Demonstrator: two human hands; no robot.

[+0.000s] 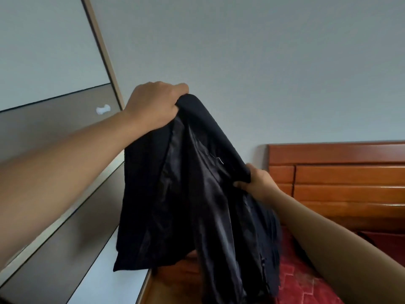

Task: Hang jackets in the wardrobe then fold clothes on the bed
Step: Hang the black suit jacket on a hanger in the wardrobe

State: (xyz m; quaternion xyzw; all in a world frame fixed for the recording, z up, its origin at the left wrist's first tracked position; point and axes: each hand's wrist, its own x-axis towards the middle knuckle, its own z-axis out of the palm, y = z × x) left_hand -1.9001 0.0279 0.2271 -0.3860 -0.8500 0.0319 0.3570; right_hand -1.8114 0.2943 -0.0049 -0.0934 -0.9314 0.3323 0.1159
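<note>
A black jacket (188, 194) with a shiny dark lining hangs in the air in the middle of the view. My left hand (153, 104) grips its top edge, raised high. Lower and to the right, my right hand (256, 183) pinches another part of the upper edge. The jacket's lower end drapes down over the bed (306, 279), which has a red patterned cover. The wardrobe (54, 150) with grey and brown sliding doors stands at the left, its doors closed in the part I see.
A wooden headboard (339, 183) runs along the right behind the bed. A plain pale wall (241, 62) fills the background. A small white bone-shaped handle (103, 110) sits on the wardrobe door. A dark item lies on the bed at the far right (390, 244).
</note>
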